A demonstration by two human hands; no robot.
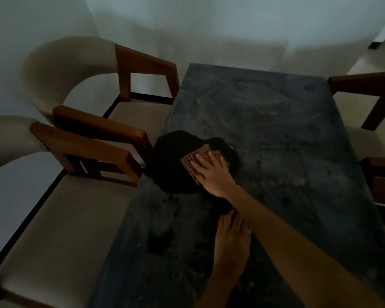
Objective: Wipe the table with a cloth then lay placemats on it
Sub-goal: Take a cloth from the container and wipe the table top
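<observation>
The long dark table has dusty smears across its top. A brown checked cloth lies near the table's left edge, on top of a black rounded mat-like shape. My right hand presses flat on the cloth with its fingers spread, and my forearm reaches in from the lower right. My left hand rests palm down on the table nearer to me, with nothing in it and partly under my right forearm. In the dim light I cannot tell whether the black shape is one mat or two.
Two beige armchairs with wooden arms stand close along the table's left side. Wooden arms of other chairs show at the right side. A pale wall lies beyond the far end.
</observation>
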